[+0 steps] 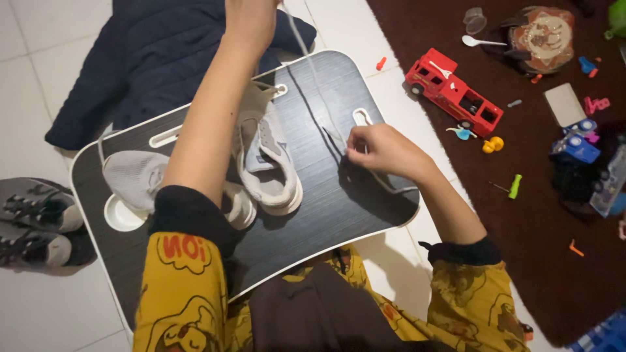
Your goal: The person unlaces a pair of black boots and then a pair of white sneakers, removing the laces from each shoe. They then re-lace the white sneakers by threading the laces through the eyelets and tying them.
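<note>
A dark lap tray (365, 208) with a white rim sits across the person's knees, its far edge near a navy jacket (163, 58) on the tiled floor. Two grey sneakers (264, 153) fill the tray's left and middle; the right part is bare, leaving open room there. The right edge lies close to a dark red rug (535, 248) strewn with toys, a red fire truck (454, 91) nearest. Another pair of grey shoes (32, 221) lies off the left edge. The right hand (381, 150) rests on the tray, fingers pinched on a white shoelace (313, 72). The left hand (251, 19) is raised high, forearm stretched over the sneakers, closed on the lace's upper end, pulling it taut.
</note>
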